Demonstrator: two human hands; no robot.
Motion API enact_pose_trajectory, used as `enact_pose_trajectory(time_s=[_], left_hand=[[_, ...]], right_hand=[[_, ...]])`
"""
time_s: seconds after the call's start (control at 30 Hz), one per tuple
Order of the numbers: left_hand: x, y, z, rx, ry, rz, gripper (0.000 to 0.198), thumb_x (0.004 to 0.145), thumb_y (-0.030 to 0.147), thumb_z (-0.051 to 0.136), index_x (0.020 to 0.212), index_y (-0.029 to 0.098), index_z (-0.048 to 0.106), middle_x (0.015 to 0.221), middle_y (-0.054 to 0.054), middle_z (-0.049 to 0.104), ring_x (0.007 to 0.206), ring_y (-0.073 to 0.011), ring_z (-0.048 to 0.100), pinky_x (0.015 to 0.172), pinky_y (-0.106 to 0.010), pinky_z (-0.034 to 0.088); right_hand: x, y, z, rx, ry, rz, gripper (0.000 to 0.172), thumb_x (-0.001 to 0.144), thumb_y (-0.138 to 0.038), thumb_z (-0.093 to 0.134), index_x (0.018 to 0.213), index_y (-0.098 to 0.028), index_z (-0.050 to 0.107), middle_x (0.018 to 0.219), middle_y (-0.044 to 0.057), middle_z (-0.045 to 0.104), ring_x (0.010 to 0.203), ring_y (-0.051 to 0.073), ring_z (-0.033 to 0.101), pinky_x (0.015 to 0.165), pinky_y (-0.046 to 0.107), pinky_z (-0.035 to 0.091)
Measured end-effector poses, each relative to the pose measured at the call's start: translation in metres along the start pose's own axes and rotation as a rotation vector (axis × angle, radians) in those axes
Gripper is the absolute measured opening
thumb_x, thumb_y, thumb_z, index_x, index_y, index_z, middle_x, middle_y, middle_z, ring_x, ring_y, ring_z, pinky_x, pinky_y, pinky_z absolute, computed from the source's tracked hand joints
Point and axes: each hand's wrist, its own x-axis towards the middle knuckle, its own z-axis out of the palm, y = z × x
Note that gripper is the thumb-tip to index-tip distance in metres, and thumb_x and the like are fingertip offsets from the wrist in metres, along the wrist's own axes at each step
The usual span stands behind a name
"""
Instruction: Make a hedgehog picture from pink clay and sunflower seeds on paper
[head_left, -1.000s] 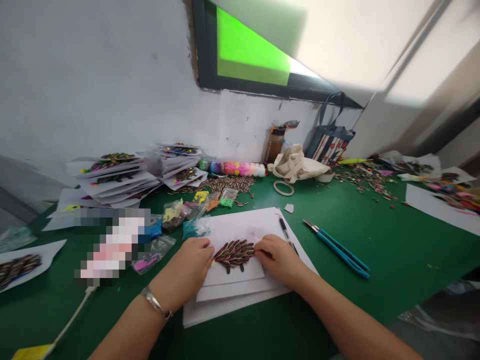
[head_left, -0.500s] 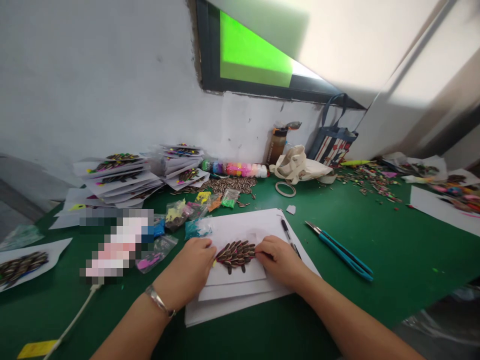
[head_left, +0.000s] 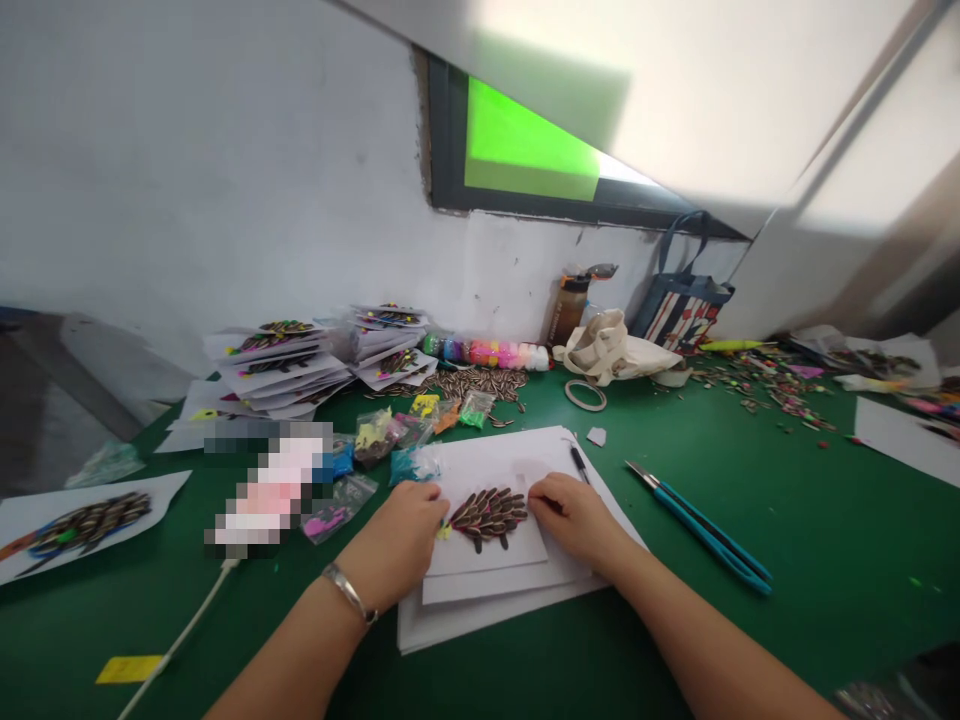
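Note:
A hedgehog-like figure of striped sunflower seeds [head_left: 491, 515] lies on a small white sheet [head_left: 491, 562], with a yellow bit at its left end and two seeds pointing down like legs. My left hand [head_left: 409, 535], a silver bracelet on its wrist, is closed at the sheet's left side, its fingertips beside the yellow bit. At the figure's right end, my right hand [head_left: 574, 515] has its thumb and fingers pinched together; anything between them is hidden. Larger white sheets [head_left: 420, 632] lie underneath, with a black pen [head_left: 579, 463] on them near my right hand.
Blue-handled tweezers [head_left: 709, 535] lie on the green table [head_left: 810, 520] at right. Small bags of coloured clay [head_left: 375, 435], loose sunflower seeds [head_left: 480, 385] and a tape roll [head_left: 585, 395] are behind. Stacked seed pictures [head_left: 281, 370] stand at back left; a cable [head_left: 180, 635] runs at front left.
The view has turned slightly, shifting the scene to the right and down. More of the yellow bit shows beside my left fingertips. My right hand keeps its pinch at the figure's end.

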Motion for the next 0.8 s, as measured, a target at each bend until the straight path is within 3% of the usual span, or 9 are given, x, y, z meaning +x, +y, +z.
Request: enact_pose_trajectory(time_s=[0.2, 0.4, 0.57, 0.8], left_hand=[[0.000, -0.002, 0.004, -0.026, 0.027, -0.013, 0.029, 0.086, 0.009, 0.038, 0.092, 0.016, 0.066, 0.099, -0.012, 0.062, 0.098, -0.0237, 0.054, 0.088, -0.037, 0.043], [0.001, -0.007, 0.007, -0.054, 0.031, -0.022, 0.030, 0.085, 0.009, 0.039, 0.097, 0.015, 0.065, 0.105, -0.013, 0.061, 0.106, -0.0249, 0.052, 0.090, -0.037, 0.044], [0.001, -0.010, 0.009, -0.074, 0.054, -0.020, 0.030, 0.084, 0.009, 0.041, 0.101, 0.016, 0.065, 0.107, -0.012, 0.061, 0.105, -0.0234, 0.052, 0.091, -0.034, 0.043], [0.001, -0.007, 0.002, -0.089, 0.062, 0.005, 0.025, 0.086, 0.011, 0.043, 0.094, 0.017, 0.066, 0.094, -0.012, 0.064, 0.097, -0.0232, 0.055, 0.091, -0.035, 0.042]], right_hand=[[0.009, 0.004, -0.002, 0.005, -0.018, -0.015, 0.019, 0.083, -0.017, 0.048, 0.073, -0.018, 0.064, 0.072, 0.002, 0.060, 0.071, 0.015, 0.055, 0.066, 0.026, 0.039], [0.031, 0.001, -0.020, 0.018, -0.173, 0.008, 0.023, 0.083, -0.020, 0.047, 0.068, -0.019, 0.065, 0.066, 0.000, 0.063, 0.063, 0.014, 0.055, 0.057, 0.024, 0.036], [0.087, -0.005, -0.024, -0.136, -0.061, 0.013, 0.025, 0.084, -0.022, 0.044, 0.073, -0.021, 0.066, 0.073, 0.000, 0.066, 0.069, 0.015, 0.057, 0.060, 0.023, 0.036], [0.167, 0.004, 0.008, -0.245, 0.016, 0.141, 0.024, 0.080, -0.021, 0.051, 0.099, -0.017, 0.065, 0.097, 0.012, 0.068, 0.091, 0.024, 0.058, 0.074, 0.029, 0.039]])
